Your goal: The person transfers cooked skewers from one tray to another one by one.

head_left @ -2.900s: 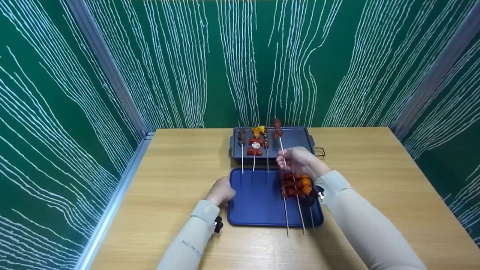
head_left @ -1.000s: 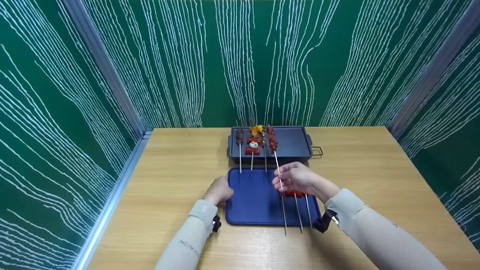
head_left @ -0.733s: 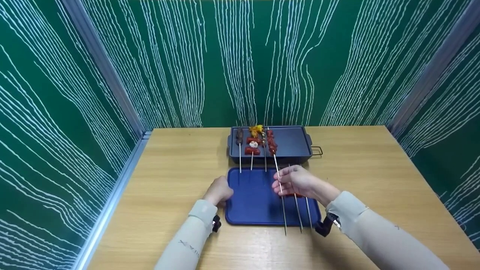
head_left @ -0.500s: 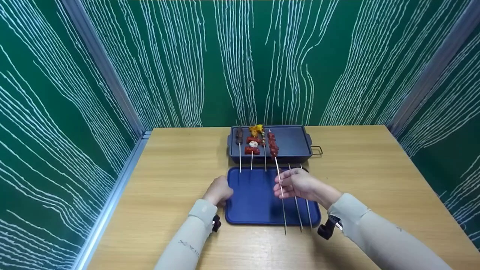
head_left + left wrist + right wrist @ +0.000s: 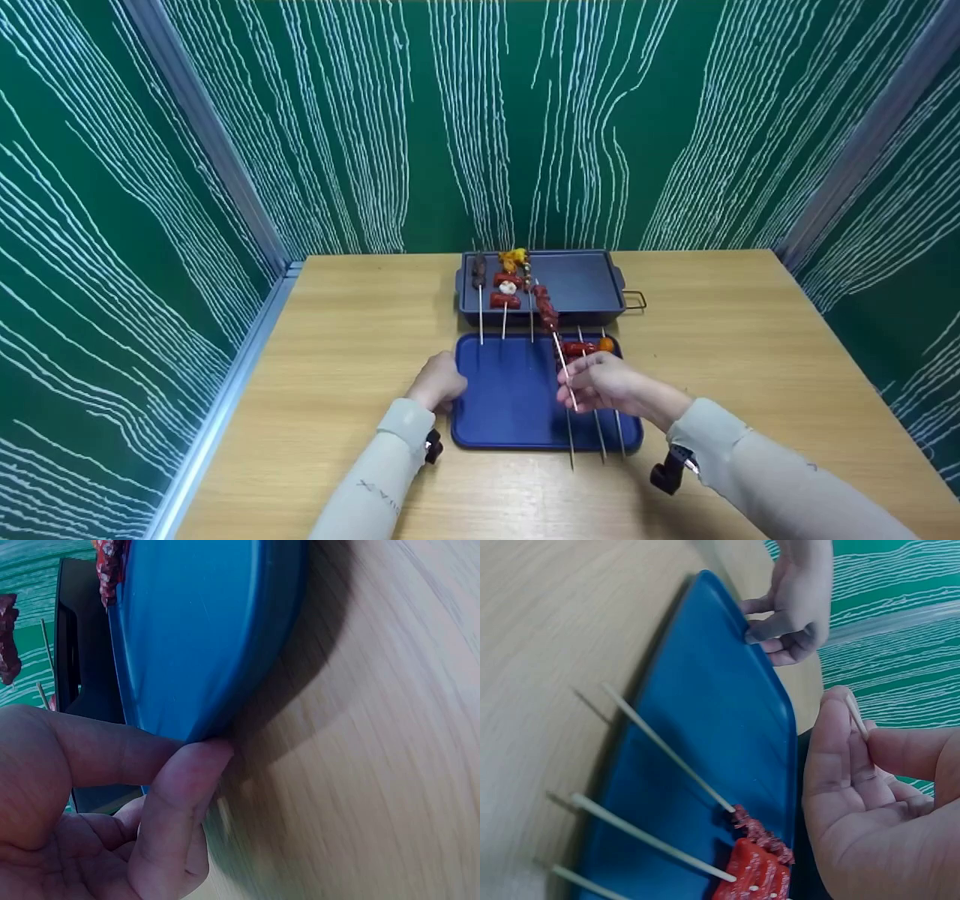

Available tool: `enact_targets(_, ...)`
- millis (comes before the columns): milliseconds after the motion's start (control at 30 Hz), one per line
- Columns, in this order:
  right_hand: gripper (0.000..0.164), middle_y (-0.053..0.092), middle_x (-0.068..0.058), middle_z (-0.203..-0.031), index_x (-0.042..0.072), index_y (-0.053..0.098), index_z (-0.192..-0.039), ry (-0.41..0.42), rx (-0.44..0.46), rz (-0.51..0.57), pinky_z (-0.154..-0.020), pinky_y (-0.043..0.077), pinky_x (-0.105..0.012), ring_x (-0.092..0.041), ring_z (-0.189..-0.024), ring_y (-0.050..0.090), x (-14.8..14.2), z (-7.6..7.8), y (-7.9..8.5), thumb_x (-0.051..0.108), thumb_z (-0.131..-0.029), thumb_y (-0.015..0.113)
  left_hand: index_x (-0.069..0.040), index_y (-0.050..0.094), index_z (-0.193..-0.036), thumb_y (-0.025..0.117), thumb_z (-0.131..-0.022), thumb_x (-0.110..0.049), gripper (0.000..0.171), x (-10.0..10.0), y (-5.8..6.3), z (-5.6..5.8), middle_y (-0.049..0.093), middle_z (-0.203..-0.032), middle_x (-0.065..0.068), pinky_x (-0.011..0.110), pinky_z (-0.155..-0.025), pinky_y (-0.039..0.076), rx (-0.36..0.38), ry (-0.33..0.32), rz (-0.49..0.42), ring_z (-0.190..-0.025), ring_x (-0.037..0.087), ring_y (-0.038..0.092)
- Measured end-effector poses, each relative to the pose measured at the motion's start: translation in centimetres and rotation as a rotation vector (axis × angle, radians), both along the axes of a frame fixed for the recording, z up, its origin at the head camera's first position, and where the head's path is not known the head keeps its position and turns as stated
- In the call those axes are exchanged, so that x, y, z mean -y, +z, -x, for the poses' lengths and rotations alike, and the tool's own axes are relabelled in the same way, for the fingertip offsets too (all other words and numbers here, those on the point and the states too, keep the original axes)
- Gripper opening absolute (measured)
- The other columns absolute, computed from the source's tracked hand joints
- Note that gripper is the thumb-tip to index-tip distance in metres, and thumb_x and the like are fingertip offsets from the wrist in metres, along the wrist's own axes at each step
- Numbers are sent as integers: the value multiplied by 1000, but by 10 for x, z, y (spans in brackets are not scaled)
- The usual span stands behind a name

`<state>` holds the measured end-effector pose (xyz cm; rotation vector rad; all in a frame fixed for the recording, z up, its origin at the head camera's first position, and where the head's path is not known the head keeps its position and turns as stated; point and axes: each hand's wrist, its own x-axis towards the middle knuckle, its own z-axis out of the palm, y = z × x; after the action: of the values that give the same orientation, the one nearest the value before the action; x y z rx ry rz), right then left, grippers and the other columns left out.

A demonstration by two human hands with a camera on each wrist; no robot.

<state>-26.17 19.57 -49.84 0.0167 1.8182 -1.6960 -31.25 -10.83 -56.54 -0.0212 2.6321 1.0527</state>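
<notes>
Right of centre, we see the right hand (image 5: pixel 604 384) pinching the stick of a red meat skewer (image 5: pixel 546 309), its long axis pointing up and slightly left from the grip, toward the grill pan (image 5: pixel 585 281). The left hand (image 5: pixel 437 381), farther off, pinches the blue tray (image 5: pixel 510 405). Whether meat touches pan, we cannot tell.

A light wood-grained desk (image 5: pixel 360 315) runs back to a green back wall (image 5: pixel 465 150) streaked with wavering white lines. A left panel (image 5: pixel 90 225) and right panel (image 5: pixel 900 262) match. A grey left post (image 5: pixel 212 135) and right post (image 5: pixel 862 127) stand at the corners; a pale rail (image 5: pixel 229 405) follows the desk's left edge.
</notes>
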Motion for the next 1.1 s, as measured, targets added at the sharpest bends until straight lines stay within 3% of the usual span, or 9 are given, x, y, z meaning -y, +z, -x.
enact_targets(100,12,76,-6,-86,-2,65,-108,30,6,-12,-70,67,-26,-13,-73,72,-4,-4,-3,-2,-106,53,3,64,-104,50,-86,7,23,-1,2,-1,69,-96,27,30,-34,52,-6,-4,-5,-41,19,60)
enact_targets(133,12,76,-6,-86,-2,66,-108,35,10,-13,-70,67,-26,-13,-73,72,-5,-6,-5,-2,-106,54,2,64,-104,50,-86,8,23,-2,7,-4,69,-95,25,29,-35,52,0,3,-2,-41,19,60)
enact_targets(367,15,76,-8,-84,-8,67,-109,72,29,-26,-69,68,-28,-15,-73,74,-11,-17,-14,-2,-105,54,3,64,-105,52,-85,8,23,0,3,0,68,-93,24,31,-34,52,3,12,-6,-42,22,60)
enact_targets(600,13,75,-9,-81,-7,67,-105,99,37,-38,-66,67,-26,-14,-70,73,-8,-28,-23,-3,-102,55,0,66,-101,50,-82,3,25,9,-50,29,71,-87,23,41,-37,59,-4,-13,-13,-42,26,65)
enact_targets(733,13,75,-10,-80,-8,67,-104,117,40,-43,-65,67,-25,-14,-68,73,-3,-32,-28,-3,-102,56,-1,67,-100,52,-81,3,24,10,-54,33,71,-88,21,41,-37,59,-10,-15,-15,-42,24,66)
enact_targets(800,13,76,-10,-80,-9,67,-105,118,46,-45,-64,67,-25,-15,-68,73,-1,-33,-29,-4,-102,56,1,66,-101,52,-81,4,25,9,-47,29,71,-89,23,41,-37,59,-10,-9,-16,-41,24,65)
enact_targets(1000,14,76,-12,-81,-11,66,-108,104,59,-53,-66,67,-25,-16,-70,74,8,-34,-32,-5,-102,55,4,65,-103,51,-82,9,25,0,-2,1,69,-91,25,37,-35,55,-4,21,-29,-44,24,61)
enact_targets(1100,15,76,-12,-82,-11,66,-108,93,62,-56,-67,68,-26,-16,-71,74,12,-33,-34,-6,-102,54,4,66,-105,51,-85,9,26,-2,3,-4,70,-94,24,32,-35,53,-11,22,5,-45,22,60)
